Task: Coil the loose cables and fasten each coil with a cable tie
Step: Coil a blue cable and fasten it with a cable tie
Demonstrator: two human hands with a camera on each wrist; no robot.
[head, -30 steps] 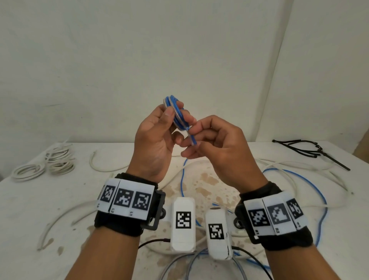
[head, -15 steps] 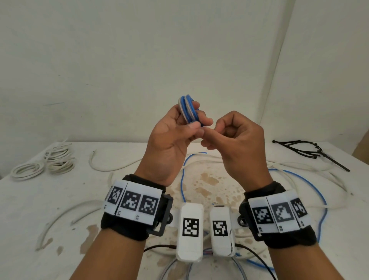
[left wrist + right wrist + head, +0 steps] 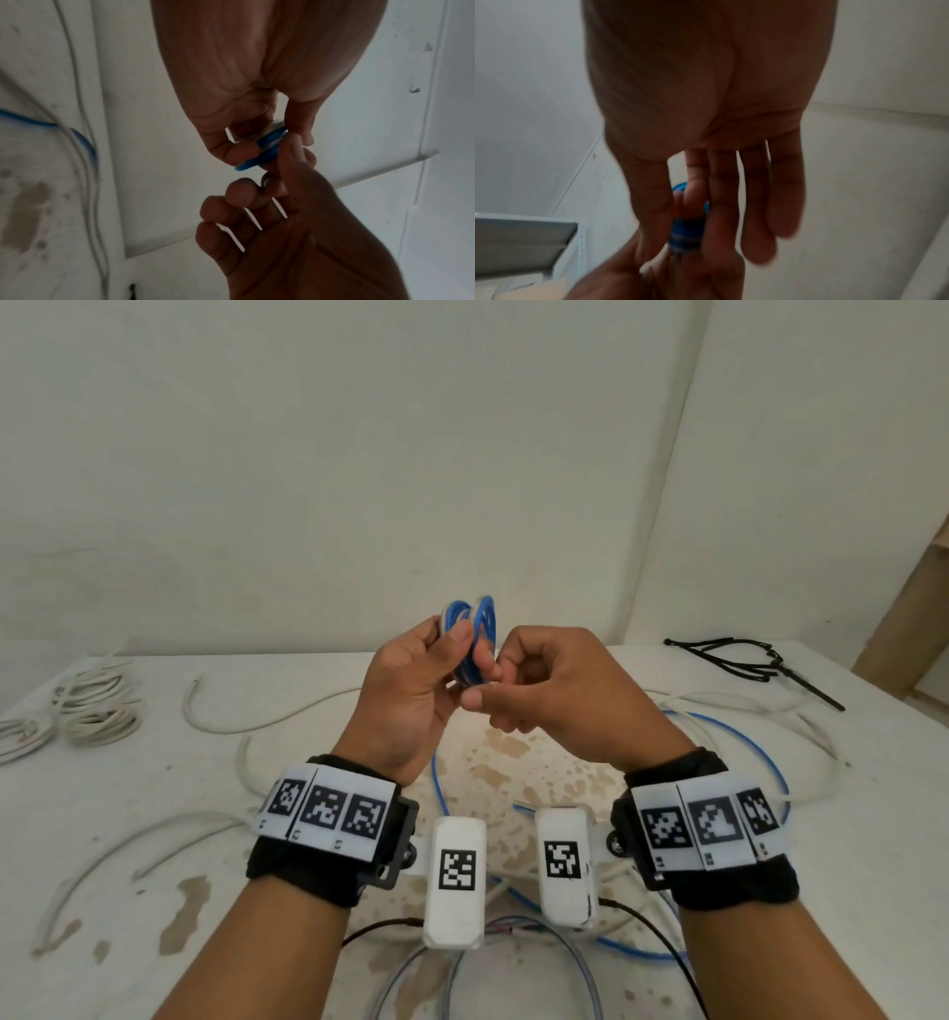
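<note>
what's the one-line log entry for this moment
step: winding blue cable | left hand: holds blue coil | right hand: pinching at coil | cable ties: on table, untouched

The coil [image 3: 470, 636] showed blue loops striped with white. Blue cable [image 3: 739, 742] trailed across a white desk [image 3: 154, 814] blotched with brown stains. Off-white cable coils [image 3: 97, 711] sat pale at the far left, and the cable ties [image 3: 739, 657] were black. Both wrist bands [image 3: 328, 814] were black, carrying white panels printed with black square-code patterns.
</note>
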